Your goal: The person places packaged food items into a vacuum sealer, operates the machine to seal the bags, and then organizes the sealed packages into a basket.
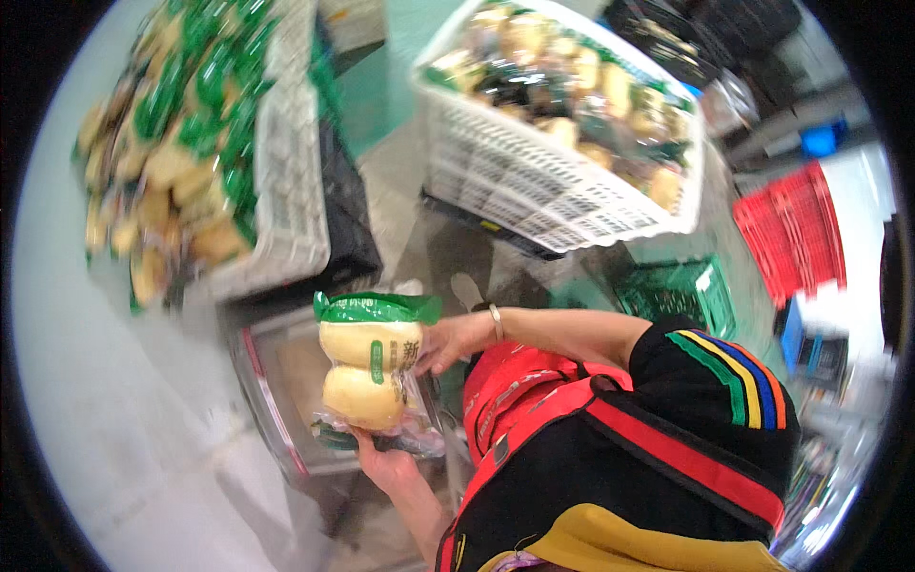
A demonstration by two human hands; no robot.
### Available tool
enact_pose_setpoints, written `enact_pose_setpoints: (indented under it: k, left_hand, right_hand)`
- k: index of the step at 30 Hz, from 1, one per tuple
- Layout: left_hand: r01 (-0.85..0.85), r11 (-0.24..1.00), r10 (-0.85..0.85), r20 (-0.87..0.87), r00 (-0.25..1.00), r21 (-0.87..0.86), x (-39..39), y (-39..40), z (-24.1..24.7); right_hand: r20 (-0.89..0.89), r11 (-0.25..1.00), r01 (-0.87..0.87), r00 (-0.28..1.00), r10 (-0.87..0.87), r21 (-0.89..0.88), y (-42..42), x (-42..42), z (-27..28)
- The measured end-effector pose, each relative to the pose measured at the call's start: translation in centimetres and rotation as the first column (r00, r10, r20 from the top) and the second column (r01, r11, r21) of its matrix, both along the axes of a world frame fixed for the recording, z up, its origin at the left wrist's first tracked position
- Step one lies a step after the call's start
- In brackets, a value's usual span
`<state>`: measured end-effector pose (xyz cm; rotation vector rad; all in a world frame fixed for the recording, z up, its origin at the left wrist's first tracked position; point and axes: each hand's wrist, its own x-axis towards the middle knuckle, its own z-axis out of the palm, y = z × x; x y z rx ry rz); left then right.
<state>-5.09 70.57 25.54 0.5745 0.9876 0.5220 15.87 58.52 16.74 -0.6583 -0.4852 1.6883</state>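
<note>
A clear plastic bag of pale root vegetables (368, 368), with a green printed band across its top, is between my two hands. My left hand (389, 465) grips its lower end, thumb on the front. At its upper right side, my right hand (450, 342), with a light bracelet at the wrist, has its fingers against the plastic, partly hidden behind it. Below the bag lies a glass- or plastic-topped surface with a red-and-white edge strip (275, 407). Many similar green-banded bags (193, 136) are heaped at the upper left, partly blurred.
A white plastic crate (286, 179) stands beside the heap. Another white perforated crate (515, 171), full of bagged vegetables, sits on a dark base. Farther right are a green crate (715, 304) and stacked red crates (793, 232). Black crates stand at the top right.
</note>
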Motion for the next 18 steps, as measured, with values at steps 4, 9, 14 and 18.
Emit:
enact_pose_setpoints:
  k: [4, 9, 14, 18]
  left_hand:
    - [0.165, 0.982, -0.149, 0.166, 0.975, -0.092, 5.9, -2.8, 1.4]
    - [0.519, 0.846, -0.532, 0.241, 0.812, 0.119, 11.9, -4.5, 5.1]
    - [0.694, 0.471, -0.881, 0.323, 0.345, 0.545, 23.1, -5.4, 10.2]
    - [0.806, 0.248, -0.936, -0.083, 0.343, 0.537, 33.9, -13.9, 13.8]
  right_hand:
    - [-0.496, 0.848, 0.527, 0.751, -0.435, 0.053, -5.8, 1.1, 6.1]
    - [-0.499, 0.680, 0.732, 0.606, -0.619, 0.046, -12.1, 4.9, 9.9]
    - [-0.116, 0.429, 0.903, 0.429, -0.896, 0.025, -19.8, 12.0, 12.6]
    - [0.470, 0.242, 0.970, 0.218, -0.855, -0.008, -28.1, 16.3, 16.2]
